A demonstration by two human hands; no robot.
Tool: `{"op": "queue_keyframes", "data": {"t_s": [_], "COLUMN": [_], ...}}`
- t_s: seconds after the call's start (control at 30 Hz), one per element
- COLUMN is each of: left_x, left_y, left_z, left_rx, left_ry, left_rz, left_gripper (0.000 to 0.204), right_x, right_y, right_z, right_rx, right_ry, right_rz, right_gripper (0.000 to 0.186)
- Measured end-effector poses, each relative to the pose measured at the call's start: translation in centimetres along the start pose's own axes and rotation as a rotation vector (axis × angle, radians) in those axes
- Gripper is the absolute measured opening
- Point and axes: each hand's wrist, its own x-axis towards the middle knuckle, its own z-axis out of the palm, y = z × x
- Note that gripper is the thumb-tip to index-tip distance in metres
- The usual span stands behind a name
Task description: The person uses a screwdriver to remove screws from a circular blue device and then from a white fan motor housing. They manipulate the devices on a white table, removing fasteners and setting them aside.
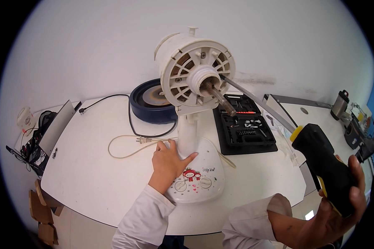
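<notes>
A white electric fan (187,137) without blades or cage stands upright on the table, its motor housing (170,54) facing me with a rusty threaded shaft (224,101) sticking out. My left hand (169,164) bears on its base (210,189), fingers and thumb around the foot of the post. A long screwdriver (326,166) with a black and yellow handle rests in my right hand (340,216), fingers loosely around the handle. Its shank (264,106) runs up to the left; the tip meets the housing beside the shaft collar, and its very end is hidden.
Behind the fan lie a round dark blue appliance (153,114) with a black cord, and an open black tool case (247,135). A pale cord with a plug (143,140) curls left of the base. Side tables hold cables (35,141) and a metal flask (340,106).
</notes>
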Motion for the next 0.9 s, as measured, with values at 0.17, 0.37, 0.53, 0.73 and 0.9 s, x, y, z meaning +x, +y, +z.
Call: {"op": "queue_keyframes", "data": {"t_s": [0.17,0.37,0.53,0.73,0.9], "left_x": [-0.1,-0.1,-0.1,0.0,0.1], "left_y": [-0.3,0.0,-0.2,-0.3,-0.2], "left_z": [0.3,0.2,0.0,0.5,0.7], "left_rx": [0.008,0.014,0.034,0.046,0.042], "left_ry": [0.027,0.028,0.011,0.041,0.049], "left_rz": [0.003,0.022,0.007,0.027,0.010], "left_gripper": [0.099,0.099,0.099,0.100,0.099], "right_x": [0.2,-0.6,-0.6,-0.2,-1.1], "right_y": [0.0,-0.2,-1.6,-1.8,-1.2], "right_z": [-1.7,-0.3,0.1,0.4,0.2], "right_rx": [-0.112,-0.408,-0.459,-0.530,-0.568], "right_ry": [-0.025,0.391,0.132,0.169,0.192], "right_rz": [0.333,0.616,0.662,0.711,0.585], "right_gripper": [0.041,0.056,0.067,0.057,0.047]}}
